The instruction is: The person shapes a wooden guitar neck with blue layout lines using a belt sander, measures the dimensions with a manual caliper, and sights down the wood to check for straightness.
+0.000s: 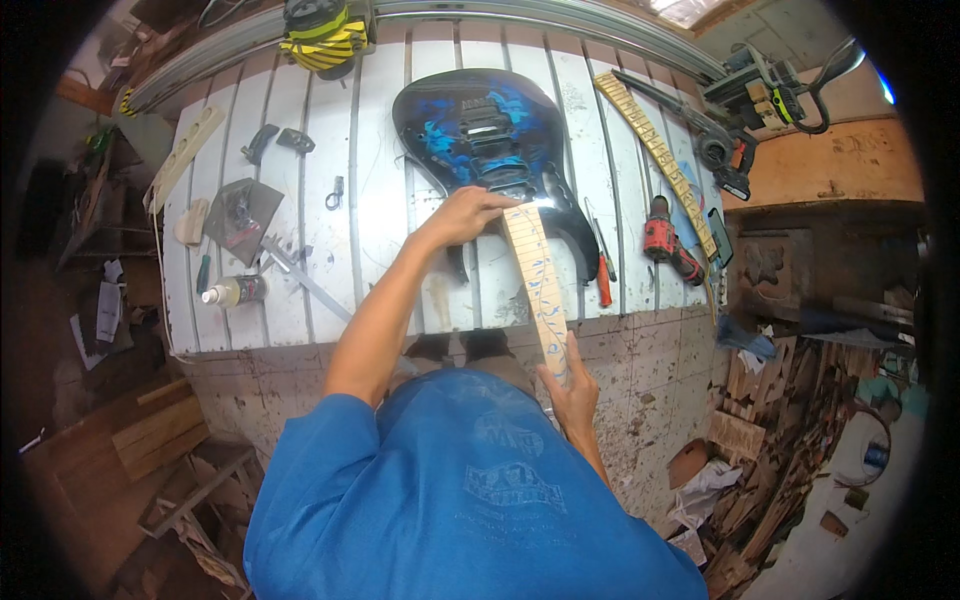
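On the white bench [380, 200], the guitar body [530, 135] lies between the far and near edges, horns toward the near one. The neck [536, 270] runs from the body past the near edge, so support both ends. The right hand [575, 395] pinches its near end; the left hand [462, 215] has fingers together at its far end, grip unclear. Best press lightly, keep it straight, and mind the screwdriver [604, 288] beside the right horn.

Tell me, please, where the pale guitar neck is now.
In the head view, the guitar neck is just right of centre, running from the dark guitar body toward the blue shirt, left hand at its top end, right hand at its bottom.
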Tool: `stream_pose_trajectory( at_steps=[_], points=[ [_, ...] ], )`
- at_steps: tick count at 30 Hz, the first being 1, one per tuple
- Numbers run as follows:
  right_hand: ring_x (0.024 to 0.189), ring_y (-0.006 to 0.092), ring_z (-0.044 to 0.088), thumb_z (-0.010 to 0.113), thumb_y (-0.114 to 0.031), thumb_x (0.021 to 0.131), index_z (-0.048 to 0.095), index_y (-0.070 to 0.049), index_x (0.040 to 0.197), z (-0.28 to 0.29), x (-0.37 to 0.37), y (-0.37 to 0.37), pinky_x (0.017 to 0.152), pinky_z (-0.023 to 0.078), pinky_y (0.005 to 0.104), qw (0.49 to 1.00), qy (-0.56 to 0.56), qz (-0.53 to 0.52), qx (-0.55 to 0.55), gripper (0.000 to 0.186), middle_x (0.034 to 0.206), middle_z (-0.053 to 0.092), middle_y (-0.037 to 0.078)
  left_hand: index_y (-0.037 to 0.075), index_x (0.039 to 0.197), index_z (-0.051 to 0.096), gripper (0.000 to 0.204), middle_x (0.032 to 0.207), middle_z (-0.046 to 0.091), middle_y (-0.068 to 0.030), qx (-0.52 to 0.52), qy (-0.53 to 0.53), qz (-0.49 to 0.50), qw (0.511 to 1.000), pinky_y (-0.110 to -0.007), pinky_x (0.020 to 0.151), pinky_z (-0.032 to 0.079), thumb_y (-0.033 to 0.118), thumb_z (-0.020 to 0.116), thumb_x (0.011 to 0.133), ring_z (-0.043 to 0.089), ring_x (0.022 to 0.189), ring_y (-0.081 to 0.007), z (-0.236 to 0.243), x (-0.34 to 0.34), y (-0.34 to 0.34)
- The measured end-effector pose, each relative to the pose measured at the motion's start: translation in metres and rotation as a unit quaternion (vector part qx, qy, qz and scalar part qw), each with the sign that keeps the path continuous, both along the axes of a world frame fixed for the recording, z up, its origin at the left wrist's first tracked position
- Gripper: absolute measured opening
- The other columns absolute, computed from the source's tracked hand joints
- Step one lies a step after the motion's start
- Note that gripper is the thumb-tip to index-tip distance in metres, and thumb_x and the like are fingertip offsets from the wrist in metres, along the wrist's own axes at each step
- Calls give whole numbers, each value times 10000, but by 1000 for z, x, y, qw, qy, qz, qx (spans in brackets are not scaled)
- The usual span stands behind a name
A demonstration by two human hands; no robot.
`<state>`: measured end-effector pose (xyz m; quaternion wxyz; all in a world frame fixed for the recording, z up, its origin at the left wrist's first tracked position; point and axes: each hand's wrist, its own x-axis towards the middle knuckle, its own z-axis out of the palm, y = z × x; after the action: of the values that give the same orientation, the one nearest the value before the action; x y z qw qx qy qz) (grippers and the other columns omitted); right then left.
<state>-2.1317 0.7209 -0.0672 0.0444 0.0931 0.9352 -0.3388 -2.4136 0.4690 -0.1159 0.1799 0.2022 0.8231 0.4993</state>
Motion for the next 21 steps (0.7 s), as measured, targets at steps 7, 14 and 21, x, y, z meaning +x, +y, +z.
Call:
stream_pose_trajectory(
  at_steps=[7, 14, 21],
  points=[
    [996, 383, 736, 823, -251, 865, 475, -24, 1519, 2, 4, -1, 800, 576, 428, 999, 34, 6, 5, 775, 1176, 709, 277, 225, 1308, 723, 348, 1047, 737, -135, 1, 16, -9, 1000, -433, 976, 465, 137, 579, 1004, 603, 979, -308, 11, 2, 1],
    [996, 383, 731, 816, -252, 867, 471, -34, 1525, 5, 0, -1, 819, 573, 429, 999, 41, 11, 1, 774, 1174, 708, 277, 208, 1318, 720, 358, 1029, 738, -110, 9, 58, -11, 998, -411, 908, 475, 128, 601, 990, 586, 873, -267, -3, 0, 3],
    [996, 376, 731, 820, -254, 860, 461, -53, 1535, 8, -2, 0, 816, 572, 433, 1000, 0, 1, -12, 791, 1149, 716, 263, 184, 1290, 735, 332, 979, 742, -114, 3, 57, 3, 998, -416, 902, 476, 139, 604, 989, 601, 879, -275, 11, 3, 2]
  ],
)
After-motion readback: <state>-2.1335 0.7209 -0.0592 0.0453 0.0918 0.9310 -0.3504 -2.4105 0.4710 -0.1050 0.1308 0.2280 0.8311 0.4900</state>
